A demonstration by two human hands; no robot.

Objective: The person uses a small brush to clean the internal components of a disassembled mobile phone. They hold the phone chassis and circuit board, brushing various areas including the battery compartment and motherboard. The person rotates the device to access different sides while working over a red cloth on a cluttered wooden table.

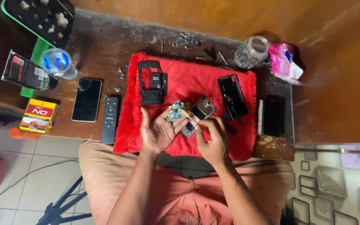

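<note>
Cradling a small circuit board (179, 118), your left hand (158, 132) lay palm-up over the near half of the red fuzzy mat (196, 83), fingers loosely curled under the board rather than clenched.

Item, circuit board: greenish, with metal shields; it rested on your left fingertips, its long axis running on a slant from the upper left, away from you, down to the lower right, toward your right hand.

Item, right hand (214, 139): pinched shut on a thin orange-handled tool (196, 121). The tool's shaft pointed up and left, its tip at or just beside the board's right part; whether it actually touched could not be told.

Relation that mattered: the board lay directly between your two hands, borne by the left, approached from the right. The left was the nearer, being in contact; the right reached it only through the tool.

Item, silvery phone part (203, 107): lay on the mat just beyond the board, close to both hands.

Item, black phone frame (149, 83): on the mat, up and left, apart from your hands.

Item, black phone back cover (232, 94): on the mat, up and right of your right hand.

Item, remote control (110, 119): on the wooden table (105, 46), just left of the mat.

Item, dark-screened phone (86, 100): further left of the remote.

Item, glass jar (251, 51): at the far edge, well apart.
</note>
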